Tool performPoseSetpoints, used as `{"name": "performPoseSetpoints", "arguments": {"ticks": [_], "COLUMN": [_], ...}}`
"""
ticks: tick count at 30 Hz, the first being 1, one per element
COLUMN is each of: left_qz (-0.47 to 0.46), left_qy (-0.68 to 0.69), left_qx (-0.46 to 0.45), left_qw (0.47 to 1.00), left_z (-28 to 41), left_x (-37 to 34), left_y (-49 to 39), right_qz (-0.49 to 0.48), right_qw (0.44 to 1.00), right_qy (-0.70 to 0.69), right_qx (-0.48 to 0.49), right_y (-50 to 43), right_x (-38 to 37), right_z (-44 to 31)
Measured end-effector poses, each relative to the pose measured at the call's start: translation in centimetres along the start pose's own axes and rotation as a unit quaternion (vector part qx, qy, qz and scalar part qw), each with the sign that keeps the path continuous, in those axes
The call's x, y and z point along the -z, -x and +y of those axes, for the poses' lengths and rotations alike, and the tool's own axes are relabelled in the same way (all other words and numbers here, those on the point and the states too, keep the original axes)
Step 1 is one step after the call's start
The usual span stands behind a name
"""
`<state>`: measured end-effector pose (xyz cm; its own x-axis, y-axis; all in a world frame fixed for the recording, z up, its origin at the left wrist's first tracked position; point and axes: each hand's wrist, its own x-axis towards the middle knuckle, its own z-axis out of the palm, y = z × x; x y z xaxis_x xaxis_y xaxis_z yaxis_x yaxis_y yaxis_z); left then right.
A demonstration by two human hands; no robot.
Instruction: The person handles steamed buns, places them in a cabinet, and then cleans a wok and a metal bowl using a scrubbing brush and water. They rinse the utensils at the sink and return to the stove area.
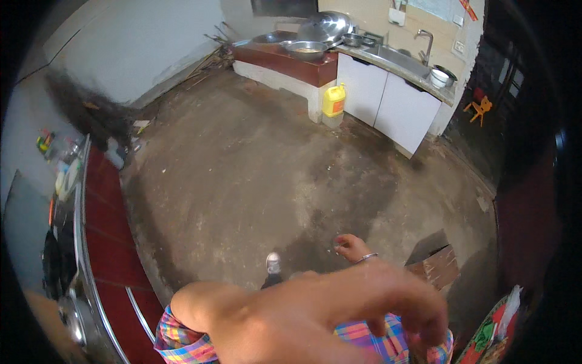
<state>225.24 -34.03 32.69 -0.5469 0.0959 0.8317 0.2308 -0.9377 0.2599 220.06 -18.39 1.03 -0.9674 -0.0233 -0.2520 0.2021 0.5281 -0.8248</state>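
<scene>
My left hand point(318, 305) is raised close to the camera, large and blurred across the bottom of the view. Its fingers curve towards the right, apart, with nothing visible in them. A plaid sleeve point(182, 339) covers the upper part of that arm. Beyond it, lower over the floor, is my right hand point(352, 248), with a silver bracelet point(367, 257) at the wrist. Its fingers are curled, and whether something small sits between them is unclear. My left hand hides most of the right forearm. One shoe point(273, 263) shows on the concrete floor point(236, 182).
A red-topped stove point(277, 59) carries a metal basin point(307, 50); a large lid point(325, 27) stands behind. Beside it are a sink point(395, 59), white cabinets point(382, 98) and a yellow jug point(334, 101). A red-fronted counter point(107, 200) runs along the left. A cardboard box point(439, 266) lies right.
</scene>
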Motion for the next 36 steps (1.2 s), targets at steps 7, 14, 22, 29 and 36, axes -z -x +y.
{"name": "performPoseSetpoints", "arguments": {"ticks": [7, 14, 22, 29, 36], "left_qz": [-0.177, -0.42, -0.326, 0.001, -0.098], "left_qy": [0.097, -0.368, -0.509, -0.561, -0.485], "left_qx": [0.178, 0.224, 0.294, 0.591, 0.83], "left_qw": [0.963, 0.798, 0.74, 0.58, 0.259], "left_z": [1.7, -4.5, -8.7, -11.1, -7.8], "left_x": [15.0, 31.4, 46.7, 65.8, 78.1], "left_y": [-10.9, -17.3, -21.3, -18.8, -2.6], "right_qz": [0.029, 0.116, 0.104, -0.123, -0.289], "right_qw": [0.964, 0.828, 0.922, 0.91, 0.905], "right_qy": [0.08, -0.362, -0.235, -0.033, -0.031], "right_qx": [-0.252, -0.413, -0.29, -0.396, -0.309], "right_y": [-5.9, -11.7, -31.2, -48.0, -54.9], "right_x": [-1.1, -0.9, 5.7, 6.1, 4.2], "right_z": [4.0, 1.6, 2.9, 6.4, 10.5]}}
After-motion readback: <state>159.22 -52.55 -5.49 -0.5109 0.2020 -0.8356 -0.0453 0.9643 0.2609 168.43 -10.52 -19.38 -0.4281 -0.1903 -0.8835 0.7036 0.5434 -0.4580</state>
